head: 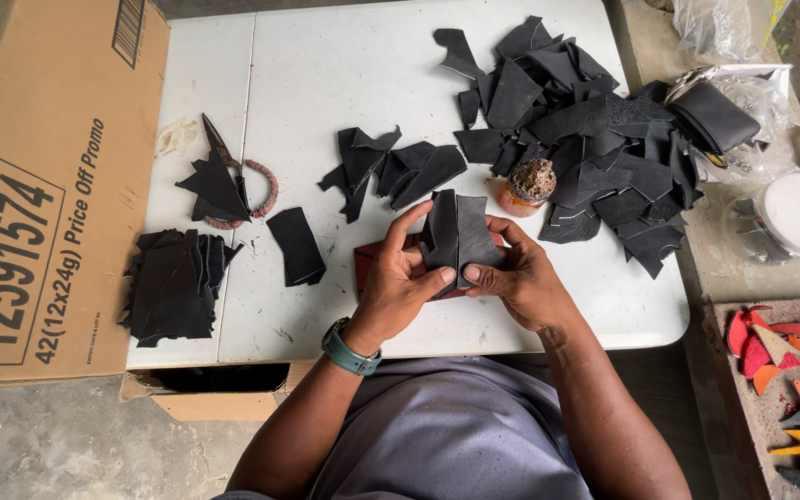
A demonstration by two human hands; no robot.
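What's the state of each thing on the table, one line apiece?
Left hand: gripping the black leather pieces.
Right hand: gripping the same pieces.
Black leather pieces: held upright, side by side.
Scissors: lying on the table, under a scrap.
Small jar: upright, crusted top.
Big scrap pile: loose, spread out.
Left stack: piled at the table edge.
Cardboard box: on its side.

A large brown cardboard box [43,185] fills the left side of the frame, from the top edge down past the middle, lying on its side against the white table's left edge. Its facing panel carries black print, with a framed block at lower left and a barcode label [128,30] near the top. At upper right, crumpled clear plastic bags [724,26] lie just past the table's corner.
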